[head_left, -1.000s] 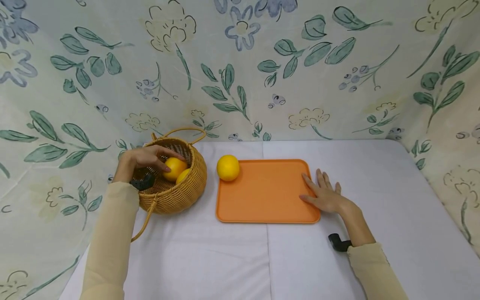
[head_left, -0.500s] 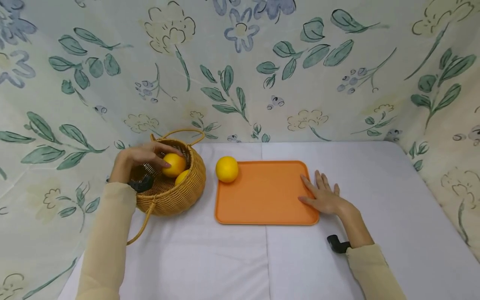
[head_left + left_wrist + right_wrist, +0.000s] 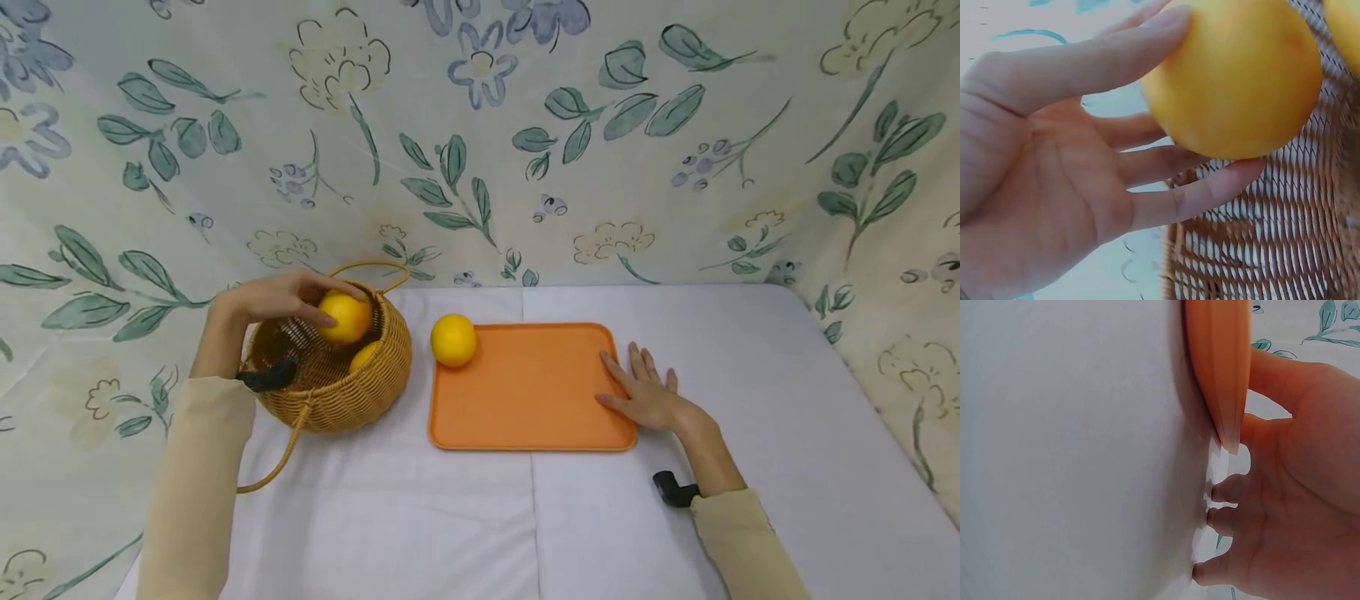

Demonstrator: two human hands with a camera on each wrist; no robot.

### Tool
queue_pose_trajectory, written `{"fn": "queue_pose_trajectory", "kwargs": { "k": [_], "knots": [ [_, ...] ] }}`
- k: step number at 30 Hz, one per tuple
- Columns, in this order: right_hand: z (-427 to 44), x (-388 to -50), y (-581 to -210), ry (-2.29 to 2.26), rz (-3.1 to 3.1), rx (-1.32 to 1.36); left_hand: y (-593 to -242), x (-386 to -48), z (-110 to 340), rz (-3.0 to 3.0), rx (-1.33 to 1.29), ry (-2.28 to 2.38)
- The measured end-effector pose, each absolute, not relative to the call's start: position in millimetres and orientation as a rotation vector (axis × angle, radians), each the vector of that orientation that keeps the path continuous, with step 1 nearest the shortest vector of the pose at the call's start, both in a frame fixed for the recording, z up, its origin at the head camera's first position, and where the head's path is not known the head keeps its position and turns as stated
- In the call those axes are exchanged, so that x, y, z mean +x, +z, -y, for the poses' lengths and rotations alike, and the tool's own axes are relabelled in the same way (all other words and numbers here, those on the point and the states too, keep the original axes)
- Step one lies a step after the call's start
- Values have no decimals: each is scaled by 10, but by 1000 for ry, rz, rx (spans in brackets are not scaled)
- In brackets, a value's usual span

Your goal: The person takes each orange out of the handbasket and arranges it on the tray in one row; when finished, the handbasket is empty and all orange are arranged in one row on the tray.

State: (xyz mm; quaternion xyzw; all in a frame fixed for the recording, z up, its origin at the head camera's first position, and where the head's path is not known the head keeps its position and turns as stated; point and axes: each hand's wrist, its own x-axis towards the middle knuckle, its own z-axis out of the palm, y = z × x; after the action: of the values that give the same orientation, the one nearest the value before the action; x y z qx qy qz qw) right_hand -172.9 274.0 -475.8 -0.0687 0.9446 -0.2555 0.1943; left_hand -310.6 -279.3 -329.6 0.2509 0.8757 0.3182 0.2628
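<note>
My left hand [image 3: 281, 298] grips an orange [image 3: 347, 317] at the mouth of the wicker basket [image 3: 360, 396]. In the left wrist view, the thumb lies along one side of that orange [image 3: 1241, 81] and the fingers curve under the other. A second orange [image 3: 364, 356] sits lower in the basket, partly hidden. To the right, an orange tray [image 3: 525, 392] lies flat on the table, with another orange [image 3: 453, 340] at its far left corner. Spread fingers of my right hand [image 3: 651, 395] rest at the tray's right edge, thumb and forefinger over the rim; other fingertips touch the cloth.
White cloth [image 3: 390, 517] covers the table. One basket handle [image 3: 281, 462] hangs out toward the front left, and the other [image 3: 371, 265] arches at the back. A floral curtain [image 3: 480, 167] hangs behind the table and along its sides.
My left hand has raised the gripped orange a little within the basket's mouth and shifted slightly back and left. The right hand stays in place on the tray's edge.
</note>
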Motion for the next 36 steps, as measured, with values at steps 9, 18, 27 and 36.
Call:
{"fn": "queue_pose_trajectory", "kwargs": {
  "k": [9, 18, 27, 36],
  "knots": [
    [-2670, -1736, -4787, -709, -2662, -186, -3139, -2663, 2665, -2532, 631, 1227],
    [-2658, -1693, -4792, -734, -2668, -184, -3261, -2339, 2119, -2494, 427, 1645],
    [-2755, -1682, -4837, -808, -2662, -207, -3460, -2205, 1482, -2467, 623, 1552],
    [-2723, -1710, -4767, -709, -2670, -176, -3847, -2322, 928, -2417, 691, 1518]
  ]
}}
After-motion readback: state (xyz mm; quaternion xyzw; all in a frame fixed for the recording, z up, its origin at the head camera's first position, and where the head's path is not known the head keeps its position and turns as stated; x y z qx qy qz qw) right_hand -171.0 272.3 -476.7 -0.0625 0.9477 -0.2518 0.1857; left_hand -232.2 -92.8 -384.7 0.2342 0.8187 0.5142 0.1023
